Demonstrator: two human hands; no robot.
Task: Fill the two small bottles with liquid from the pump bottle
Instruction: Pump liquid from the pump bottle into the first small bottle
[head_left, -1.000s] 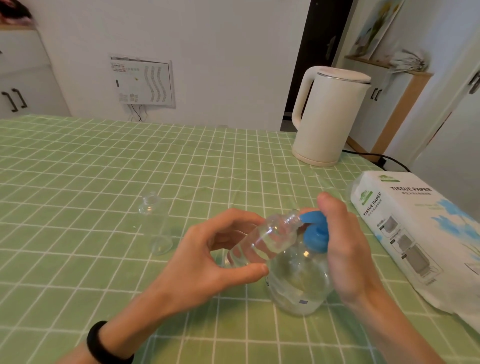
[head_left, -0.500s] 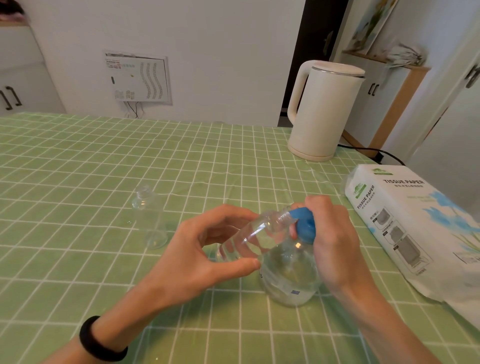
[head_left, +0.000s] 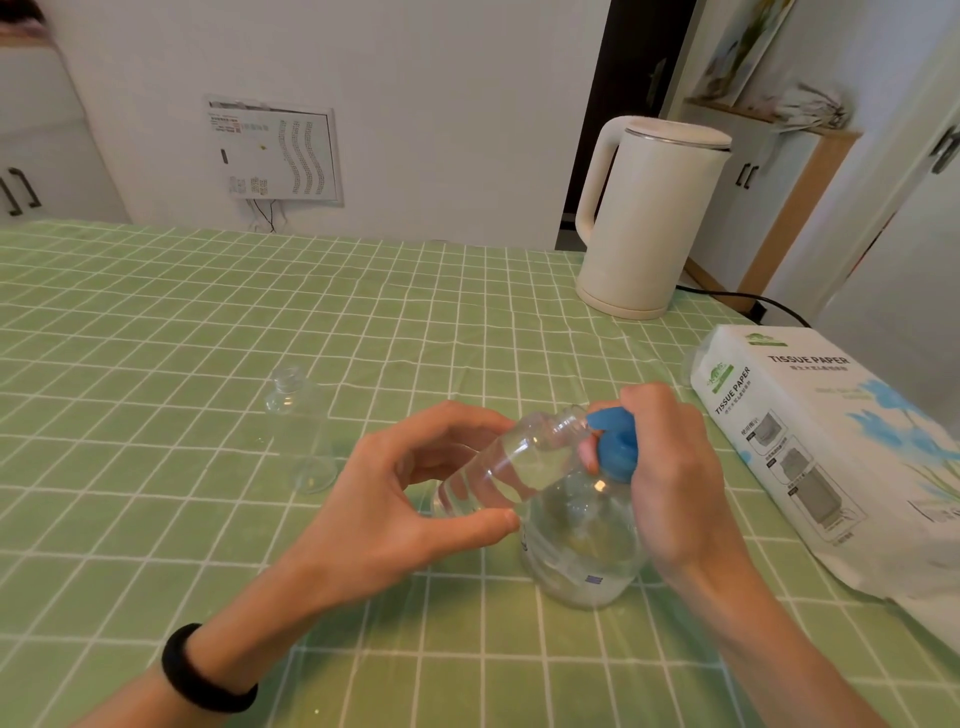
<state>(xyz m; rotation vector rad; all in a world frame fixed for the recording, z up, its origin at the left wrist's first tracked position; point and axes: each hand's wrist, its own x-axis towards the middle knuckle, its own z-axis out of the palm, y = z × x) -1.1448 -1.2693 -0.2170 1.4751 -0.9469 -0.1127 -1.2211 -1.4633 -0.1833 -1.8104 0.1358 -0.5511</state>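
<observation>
Hands closed: left hand (head_left: 374, 499) round tilted clear small bottle (head_left: 519, 462), right hand (head_left: 670, 467) round blue-capped pump bottle (head_left: 582, 551).

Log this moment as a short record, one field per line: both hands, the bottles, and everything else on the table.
left hand: grips a small bottle, tilted, mouth at the nozzle of the pump head
right hand: fingers curled over the pump head
pump bottle: upright on the tablecloth, clear liquid inside
second small bottle: upright, left of the hands, untouched
also on table: kettle, tissue pack
</observation>
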